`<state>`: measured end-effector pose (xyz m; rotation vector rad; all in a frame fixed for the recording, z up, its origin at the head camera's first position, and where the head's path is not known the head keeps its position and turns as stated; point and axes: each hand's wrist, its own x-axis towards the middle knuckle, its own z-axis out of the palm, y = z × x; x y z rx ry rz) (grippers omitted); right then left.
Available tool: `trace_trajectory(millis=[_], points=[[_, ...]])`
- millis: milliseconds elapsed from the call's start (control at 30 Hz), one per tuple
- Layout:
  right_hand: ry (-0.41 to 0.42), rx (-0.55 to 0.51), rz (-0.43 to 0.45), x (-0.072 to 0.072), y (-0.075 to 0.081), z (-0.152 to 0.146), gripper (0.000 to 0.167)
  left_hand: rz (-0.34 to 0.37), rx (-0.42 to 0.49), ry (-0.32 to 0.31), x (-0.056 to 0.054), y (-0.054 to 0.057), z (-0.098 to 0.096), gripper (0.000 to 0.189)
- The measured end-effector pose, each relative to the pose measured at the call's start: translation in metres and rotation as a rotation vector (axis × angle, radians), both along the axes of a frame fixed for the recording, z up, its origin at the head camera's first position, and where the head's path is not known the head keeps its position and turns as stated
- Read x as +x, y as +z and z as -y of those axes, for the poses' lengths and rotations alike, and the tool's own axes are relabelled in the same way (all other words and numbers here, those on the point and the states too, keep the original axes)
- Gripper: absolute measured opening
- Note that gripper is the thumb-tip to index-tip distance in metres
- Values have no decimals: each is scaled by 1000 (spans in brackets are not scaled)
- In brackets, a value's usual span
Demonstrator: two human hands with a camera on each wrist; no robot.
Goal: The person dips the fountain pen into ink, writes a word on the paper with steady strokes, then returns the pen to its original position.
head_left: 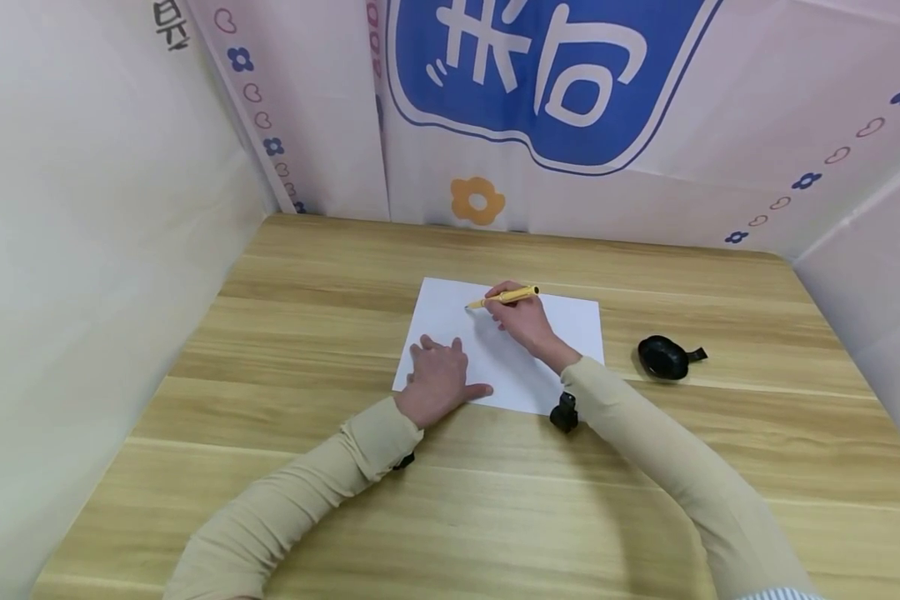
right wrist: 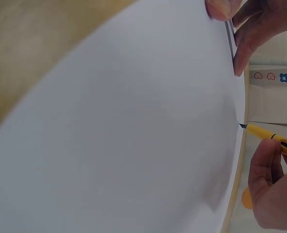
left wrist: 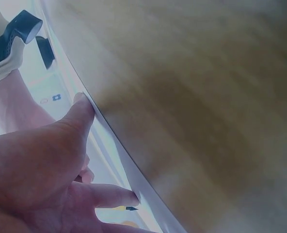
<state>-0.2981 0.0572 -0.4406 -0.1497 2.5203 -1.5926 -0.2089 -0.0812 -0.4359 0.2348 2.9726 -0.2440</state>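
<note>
A white sheet of paper (head_left: 525, 371) lies on the wooden table. My right hand (head_left: 523, 321) pinches a yellow fountain pen (head_left: 512, 295) near its lower end, with the nib at the paper's upper left part. In the right wrist view the pen's dark nib (right wrist: 243, 126) meets the sheet. My left hand (head_left: 438, 379) rests on the lower left part of the paper, fingers spread and thumb out to the right along the near edge. No marks on the paper can be made out.
A small black oval object (head_left: 663, 357) with a short tab lies on the table (head_left: 270, 392), right of the paper. Printed fabric walls (head_left: 330, 150) stand at the back and sides. Black wrist cameras (head_left: 564, 412) hang under both sleeves.
</note>
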Motion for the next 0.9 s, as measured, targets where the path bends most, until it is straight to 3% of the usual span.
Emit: trace_trajectory(millis=[300,667,900], points=[[-5,-11,-3,0,1,-1,22,28,6,21,-1,2,2,95],[-115,-68,-17,-5,1,6,23,6,19,3,-1,-1,2,94],[-127,-81,-5,-5,4,7,22,4,37,5,0,0,2,94]])
